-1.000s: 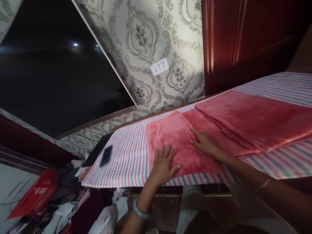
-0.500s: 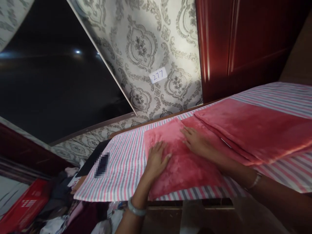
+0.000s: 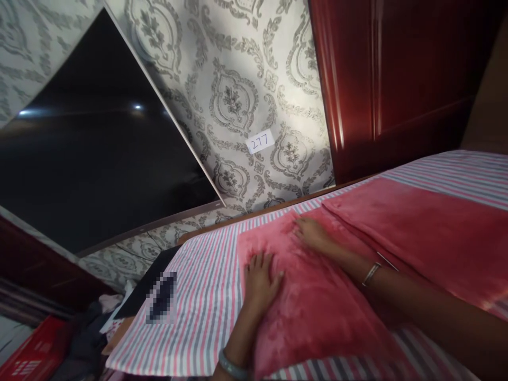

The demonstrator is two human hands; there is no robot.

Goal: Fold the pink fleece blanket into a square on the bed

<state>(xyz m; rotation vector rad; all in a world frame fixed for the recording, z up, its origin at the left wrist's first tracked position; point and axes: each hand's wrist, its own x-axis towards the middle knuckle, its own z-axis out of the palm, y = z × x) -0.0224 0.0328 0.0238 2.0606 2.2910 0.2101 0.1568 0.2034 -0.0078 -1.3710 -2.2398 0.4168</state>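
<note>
A pink plush cloth [image 3: 317,317], perhaps a blanket, lies spread with a folded-over part [image 3: 432,227] at the right. On its left side my left hand [image 3: 262,283] rests flat, fingers apart and pointing away from me. My right hand [image 3: 313,235] lies on the cloth near its far edge, fingers stretched out and slightly bent, their tips pressed into the pile. Neither hand holds anything that I can see. Beside my right forearm a thin white strip [image 3: 388,261] shows at the fold.
Beneath is a striped sheet [image 3: 202,296] on a raised surface. A blurred dark object [image 3: 162,299] lies at its left end. A large black screen [image 3: 107,148], patterned wallpaper with a "277" label [image 3: 260,141] and a red wooden panel [image 3: 357,79] stand behind. Lower left is a red box [image 3: 35,349].
The view has tilted up, so everything sits lower in the picture. My right hand's fingers are now more bent on the cloth. My left hand stays flat on it.
</note>
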